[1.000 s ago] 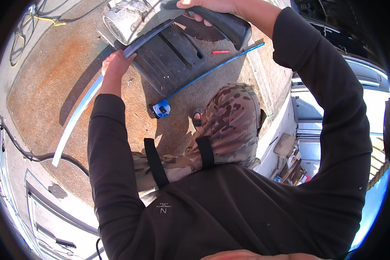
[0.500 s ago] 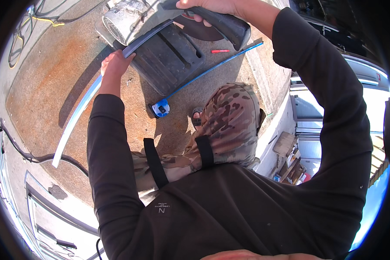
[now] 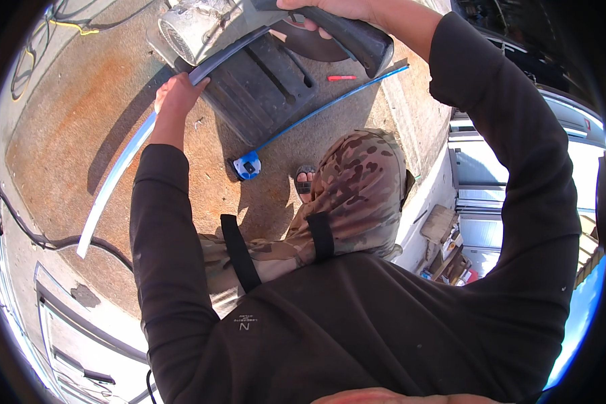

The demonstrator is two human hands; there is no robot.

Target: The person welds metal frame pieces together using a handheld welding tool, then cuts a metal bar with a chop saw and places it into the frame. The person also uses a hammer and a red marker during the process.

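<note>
Left hand [image 3: 176, 101]: grip closed around a long, pale grey, bowed plastic strip [image 3: 118, 176], held where it meets the dark ribbed base of a black power saw [image 3: 262, 84] standing on the rust-stained concrete floor [image 3: 67, 128]. Right hand [image 3: 330, 8]: grip wrapped over the saw's black handle at the floor's far edge. A blue extended tape measure [image 3: 248, 165] lies beside the base; the strip shows whole, so I judge the cut is not yet made.
</note>
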